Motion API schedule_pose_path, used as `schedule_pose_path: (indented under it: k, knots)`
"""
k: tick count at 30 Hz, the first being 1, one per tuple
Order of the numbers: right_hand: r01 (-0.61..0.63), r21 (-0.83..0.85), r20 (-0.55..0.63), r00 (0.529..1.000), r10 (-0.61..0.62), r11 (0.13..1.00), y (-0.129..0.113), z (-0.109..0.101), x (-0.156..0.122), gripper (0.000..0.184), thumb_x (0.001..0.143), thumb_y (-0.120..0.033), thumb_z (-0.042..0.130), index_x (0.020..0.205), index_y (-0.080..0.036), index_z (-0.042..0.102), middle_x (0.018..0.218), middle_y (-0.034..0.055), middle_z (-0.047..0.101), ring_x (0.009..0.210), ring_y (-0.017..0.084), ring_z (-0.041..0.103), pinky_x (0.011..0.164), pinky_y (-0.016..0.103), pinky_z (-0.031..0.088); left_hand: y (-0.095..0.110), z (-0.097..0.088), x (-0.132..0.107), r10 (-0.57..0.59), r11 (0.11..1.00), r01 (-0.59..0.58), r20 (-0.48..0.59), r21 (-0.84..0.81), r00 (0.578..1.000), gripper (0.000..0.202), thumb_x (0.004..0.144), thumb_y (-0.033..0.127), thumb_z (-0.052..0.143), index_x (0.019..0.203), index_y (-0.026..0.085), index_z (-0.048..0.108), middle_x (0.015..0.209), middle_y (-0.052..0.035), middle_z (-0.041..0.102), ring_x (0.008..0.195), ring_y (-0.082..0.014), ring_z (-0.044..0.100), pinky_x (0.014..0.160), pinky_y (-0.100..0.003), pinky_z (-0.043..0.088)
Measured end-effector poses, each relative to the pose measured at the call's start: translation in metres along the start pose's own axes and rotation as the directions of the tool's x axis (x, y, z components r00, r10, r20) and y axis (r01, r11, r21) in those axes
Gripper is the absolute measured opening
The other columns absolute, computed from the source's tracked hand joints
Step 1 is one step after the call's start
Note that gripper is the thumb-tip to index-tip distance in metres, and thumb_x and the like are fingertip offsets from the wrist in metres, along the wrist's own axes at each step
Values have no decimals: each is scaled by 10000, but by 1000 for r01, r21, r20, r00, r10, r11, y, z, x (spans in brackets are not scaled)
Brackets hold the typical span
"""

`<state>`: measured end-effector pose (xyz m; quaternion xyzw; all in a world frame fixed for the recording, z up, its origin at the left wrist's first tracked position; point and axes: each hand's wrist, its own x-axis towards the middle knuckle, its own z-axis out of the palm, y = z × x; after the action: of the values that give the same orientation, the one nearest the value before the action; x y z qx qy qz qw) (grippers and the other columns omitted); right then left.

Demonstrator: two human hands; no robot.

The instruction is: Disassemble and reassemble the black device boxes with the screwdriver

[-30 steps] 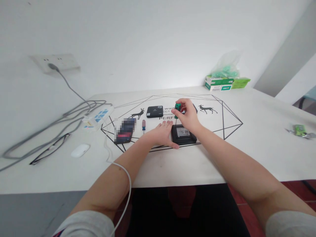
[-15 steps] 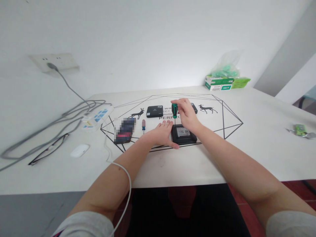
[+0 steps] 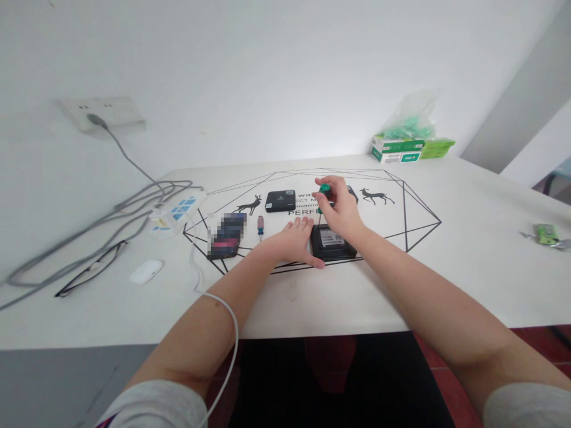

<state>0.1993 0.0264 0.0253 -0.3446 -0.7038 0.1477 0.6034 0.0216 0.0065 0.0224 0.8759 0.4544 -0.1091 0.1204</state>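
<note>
My right hand (image 3: 339,208) is closed around a green-handled screwdriver (image 3: 324,190), held upright with its tip over a flat black box (image 3: 332,242) with a white label. My left hand (image 3: 295,242) lies flat on the table beside the box's left edge, fingers stretched out, thumb touching the box's front left corner. A second black box (image 3: 280,201) sits behind, on the printed deer pattern. A small red-handled screwdriver (image 3: 260,226) lies left of my left hand.
A dark phone (image 3: 226,238) lies left of the small screwdriver. Farther left are a white mouse (image 3: 145,271), glasses (image 3: 84,274), a power strip (image 3: 176,211) and grey cables. Green boxes (image 3: 401,150) stand at the back right. A green item (image 3: 545,235) lies far right.
My right hand has shifted and turned the green screwdriver slightly above the box: the handle swung left, then back right. My left hand has stayed put.
</note>
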Motion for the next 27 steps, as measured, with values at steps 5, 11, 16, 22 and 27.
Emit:
schedule_pose_path:
  k: [5, 11, 16, 22, 27]
  knots:
    - [154, -127, -50, 986, -161, 980, 0, 0, 0, 262, 1050, -327, 480, 1232, -264, 658, 1276, 127, 632, 1155, 264, 658, 979, 491, 588, -2, 3, 2, 14, 1000, -14, -22, 6, 1000, 1545, 630, 1001, 576, 1707, 80, -40, 1769, -275, 10, 1646, -465, 37, 1317, -558, 148]
    - [206, -184, -57, 974, -220, 961, -4, -3, 2, 297, 1068, -285, 410, 1201, -274, 676, 1140, 109, 699, 1096, 270, 658, 1012, 516, 551, -5, 6, 5, 21, 1000, -21, -16, -7, 1000, 1535, 650, 1000, 561, 1701, 51, -29, 1765, -281, -17, 1647, -464, 26, 1326, -542, 125]
    - [65, -174, -76, 994, -80, 983, -3, -2, 2, 253, 980, -394, 642, 1206, -279, 639, 1142, 84, 777, 1027, 275, 710, 958, 508, 584, -4, 5, 4, 23, 1000, -24, -22, -14, 999, 1559, 632, 1011, 570, 1700, 56, -45, 1763, -286, -11, 1643, -479, 15, 1319, -559, 128]
    - [51, -80, -14, 999, -53, 995, -7, 1, -1, 350, 925, -314, 678, 1243, -275, 538, 1310, 104, 760, 1114, 263, 741, 947, 477, 612, -1, 1, 1, 10, 1000, -10, -8, -17, 1000, 1551, 638, 984, 598, 1697, 28, -9, 1762, -288, -31, 1644, -473, 19, 1326, -532, 120]
    - [98, -100, 19, 995, -97, 990, -5, 1, -4, 374, 973, -232, 517, 1342, -276, 556, 1354, 114, 708, 1154, 260, 703, 1001, 496, 590, -1, 2, 2, 18, 1000, -18, -7, -11, 1000, 1536, 654, 982, 586, 1694, 25, -15, 1755, -305, -20, 1649, -453, 16, 1326, -537, 116]
